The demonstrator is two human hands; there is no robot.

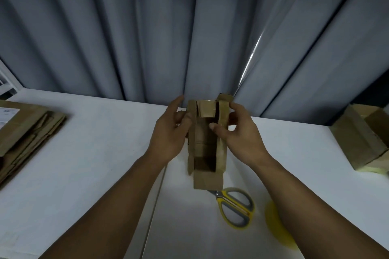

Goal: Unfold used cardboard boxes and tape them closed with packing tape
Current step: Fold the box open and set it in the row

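Both bare forearms enter from the bottom edge and converge on a small cardboard box [207,143] held above the white table [84,164], at centre frame.

The box is opened out, with its open face toward the camera. Its flaps stand loose at the far end, and one flap hangs at the near end.

- Left hand [170,132]: grasps the box's left wall. The thumb lies on the wall's near face, the index finger points up, and the other fingers are behind the wall.
- Right hand [237,132]: pinches the right wall. The thumb presses inside the box and the fingers curl round the outside.

Scissors [236,206] with yellow-and-grey handles lie on the table just below the box's near flap. A yellow round object [272,214], blurred, lies beside them, partly hidden by the right forearm.

A stack of flattened cardboard [31,130] lies at the table's left edge. Assembled boxes [362,139] sit at the right edge. A grey curtain [168,27] hangs behind the table.
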